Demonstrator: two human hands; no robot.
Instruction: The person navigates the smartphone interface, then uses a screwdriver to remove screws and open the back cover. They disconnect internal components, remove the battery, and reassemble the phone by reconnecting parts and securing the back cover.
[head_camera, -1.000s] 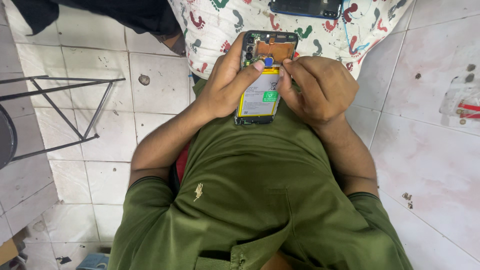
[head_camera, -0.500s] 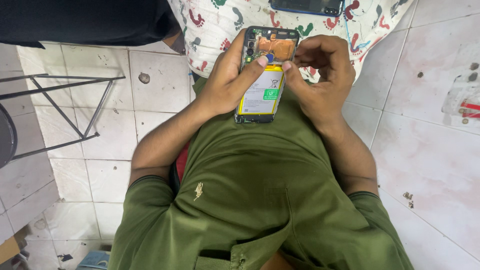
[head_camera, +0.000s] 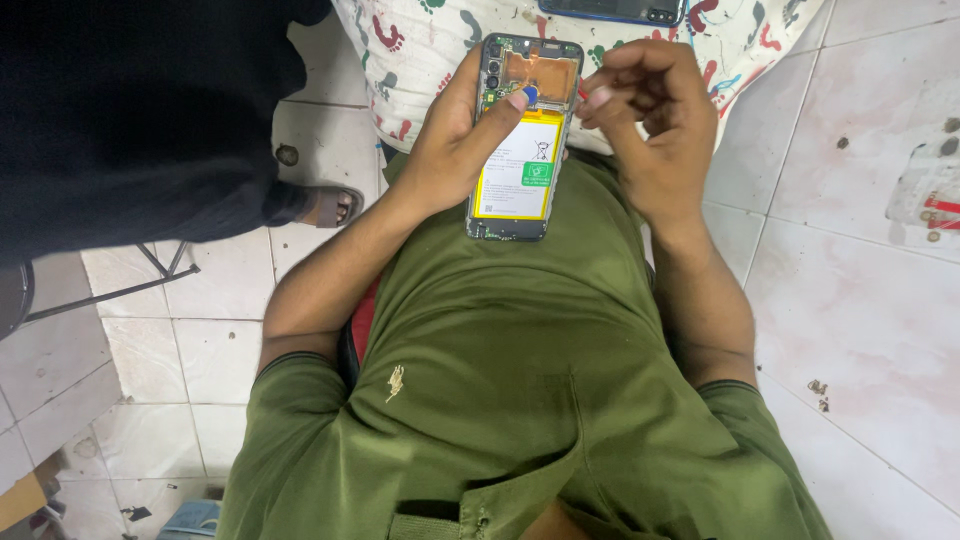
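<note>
Since half a second ago, a dark-clothed bystander has filled the view at 10 o'clock, and our right hand has lifted off the phone. The phone sits at 12 o'clock above our green shirt. Our left hand clasps it, thumb on a small blue part. We judge steady support essential. The right fingers are curled, seemingly pinched; contents not discernible.
</note>
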